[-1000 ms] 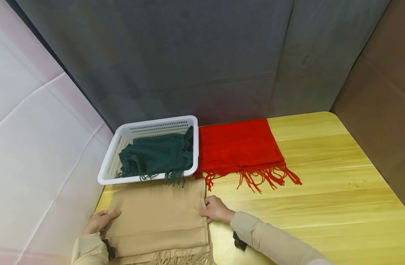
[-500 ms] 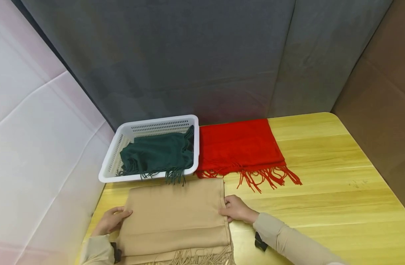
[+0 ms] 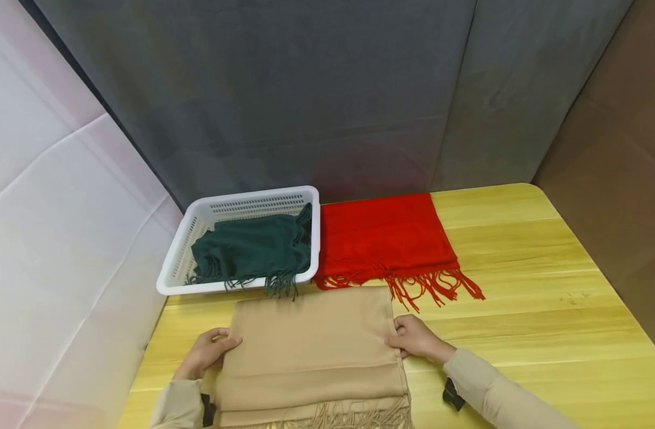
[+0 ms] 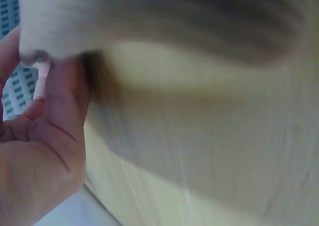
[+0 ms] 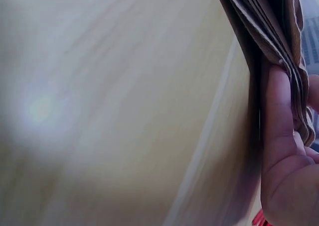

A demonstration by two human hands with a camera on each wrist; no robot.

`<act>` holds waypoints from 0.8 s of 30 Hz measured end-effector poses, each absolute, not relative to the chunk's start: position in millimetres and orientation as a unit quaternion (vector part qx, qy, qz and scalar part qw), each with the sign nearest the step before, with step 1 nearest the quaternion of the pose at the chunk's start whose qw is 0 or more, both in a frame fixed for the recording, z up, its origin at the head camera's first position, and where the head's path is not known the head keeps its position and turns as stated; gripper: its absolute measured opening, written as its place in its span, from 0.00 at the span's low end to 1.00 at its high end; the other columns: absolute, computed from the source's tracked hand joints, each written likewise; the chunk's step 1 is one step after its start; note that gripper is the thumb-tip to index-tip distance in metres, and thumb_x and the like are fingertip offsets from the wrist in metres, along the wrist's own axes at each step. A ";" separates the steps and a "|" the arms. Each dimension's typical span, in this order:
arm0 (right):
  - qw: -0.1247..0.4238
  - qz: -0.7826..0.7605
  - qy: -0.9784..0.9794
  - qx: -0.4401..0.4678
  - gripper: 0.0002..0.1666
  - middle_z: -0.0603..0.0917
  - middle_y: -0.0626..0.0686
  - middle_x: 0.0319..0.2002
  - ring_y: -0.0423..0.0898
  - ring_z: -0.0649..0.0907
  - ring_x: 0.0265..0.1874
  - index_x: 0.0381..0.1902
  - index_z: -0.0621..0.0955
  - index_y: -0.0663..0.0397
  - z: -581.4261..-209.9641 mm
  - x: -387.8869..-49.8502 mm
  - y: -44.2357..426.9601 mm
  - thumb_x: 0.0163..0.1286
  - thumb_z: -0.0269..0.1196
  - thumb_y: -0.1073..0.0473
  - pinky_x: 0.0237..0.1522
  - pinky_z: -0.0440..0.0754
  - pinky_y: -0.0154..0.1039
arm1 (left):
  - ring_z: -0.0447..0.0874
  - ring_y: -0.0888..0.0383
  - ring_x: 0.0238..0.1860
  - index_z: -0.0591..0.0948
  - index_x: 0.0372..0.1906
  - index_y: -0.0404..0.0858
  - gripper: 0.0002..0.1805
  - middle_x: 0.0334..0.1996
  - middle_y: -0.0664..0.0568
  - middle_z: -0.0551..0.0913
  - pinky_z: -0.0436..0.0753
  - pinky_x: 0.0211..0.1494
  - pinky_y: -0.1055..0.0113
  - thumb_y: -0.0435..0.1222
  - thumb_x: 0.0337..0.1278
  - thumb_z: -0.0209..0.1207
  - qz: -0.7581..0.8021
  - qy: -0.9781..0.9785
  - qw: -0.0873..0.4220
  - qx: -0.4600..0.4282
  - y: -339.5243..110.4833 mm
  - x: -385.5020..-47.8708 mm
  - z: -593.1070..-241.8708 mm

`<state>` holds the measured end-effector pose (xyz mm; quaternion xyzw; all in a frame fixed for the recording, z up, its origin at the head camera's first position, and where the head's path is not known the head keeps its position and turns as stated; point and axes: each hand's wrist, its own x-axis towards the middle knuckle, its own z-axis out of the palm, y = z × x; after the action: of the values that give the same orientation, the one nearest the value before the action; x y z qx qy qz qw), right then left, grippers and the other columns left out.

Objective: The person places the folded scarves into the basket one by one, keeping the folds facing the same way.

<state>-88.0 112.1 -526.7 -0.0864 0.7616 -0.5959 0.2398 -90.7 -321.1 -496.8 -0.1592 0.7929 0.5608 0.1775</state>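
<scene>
A folded beige scarf (image 3: pixel 311 339) with fringe along its near edge spans the space between my two hands at the front of the table. At its left edge my left hand (image 3: pixel 208 351) pinches the cloth, thumb on top. My right hand (image 3: pixel 417 338) grips the right edge the same way; in the right wrist view, several stacked layers of the scarf (image 5: pixel 271 37) run between thumb and fingers. The left wrist view has the scarf's edge (image 4: pixel 124 17) above the wood, with a shadow below it.
Behind the beige scarf stands a white plastic basket (image 3: pixel 169 280) holding a dark green fringed scarf (image 3: pixel 258 247). A folded red scarf (image 3: pixel 383 235) lies right of the basket. Wooden table (image 3: pixel 547 310) extends to the right. A white wall (image 3: pixel 65 238) borders the left, a grey one (image 3: pixel 284 89) the back.
Both hands have carried the beige scarf to the right, from in front of the basket to partly in front of the red scarf. Basket, green scarf and red scarf stay in place.
</scene>
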 end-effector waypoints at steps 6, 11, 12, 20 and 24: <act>0.239 -0.592 0.767 -0.067 0.18 0.63 0.44 0.09 0.37 0.70 0.10 0.18 0.62 0.55 -525.8 -86.9 126.7 0.56 0.60 0.67 0.13 0.72 0.31 | 0.81 0.54 0.24 0.68 0.47 0.24 0.23 0.26 0.48 0.80 0.79 0.26 0.61 0.34 0.49 0.60 0.560 0.795 0.167 -0.163 -305.9 -90.9 -501.0; 0.236 -0.595 0.766 -0.058 0.14 0.67 0.45 0.09 0.38 0.72 0.12 0.19 0.66 0.58 -526.9 -86.5 134.1 0.56 0.60 0.67 0.13 0.73 0.32 | 0.79 0.56 0.22 0.69 0.44 0.24 0.21 0.23 0.50 0.79 0.78 0.23 0.64 0.32 0.47 0.61 0.561 0.795 0.152 -0.174 -297.0 -89.0 -505.2; 0.237 -0.595 0.766 -0.056 0.14 0.67 0.44 0.09 0.37 0.73 0.12 0.19 0.66 0.57 -527.2 -86.3 135.2 0.56 0.61 0.67 0.14 0.73 0.31 | 0.79 0.57 0.21 0.69 0.44 0.25 0.21 0.23 0.50 0.78 0.77 0.23 0.65 0.32 0.47 0.61 0.558 0.797 0.150 -0.176 -295.4 -88.4 -505.6; 0.232 -0.592 0.770 -0.050 0.22 0.55 0.42 0.09 0.36 0.61 0.09 0.16 0.59 0.53 -526.9 -85.8 145.8 0.56 0.61 0.66 0.12 0.64 0.28 | 0.80 0.55 0.21 0.70 0.43 0.23 0.20 0.22 0.49 0.78 0.78 0.23 0.63 0.31 0.47 0.61 0.554 0.800 0.132 -0.188 -281.6 -85.5 -505.4; 0.236 -0.595 0.766 -0.054 0.20 0.57 0.42 0.09 0.36 0.62 0.09 0.17 0.60 0.53 -521.2 -85.1 150.7 0.56 0.60 0.67 0.13 0.65 0.28 | 0.78 0.55 0.20 0.71 0.41 0.23 0.18 0.21 0.48 0.78 0.77 0.20 0.65 0.30 0.47 0.61 0.541 0.812 0.124 -0.178 -275.1 -83.9 -504.0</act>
<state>-85.1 150.7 -521.2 -0.0540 0.7659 -0.5954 0.2365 -83.9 -275.1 -504.0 -0.1783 0.8123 0.5414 0.1235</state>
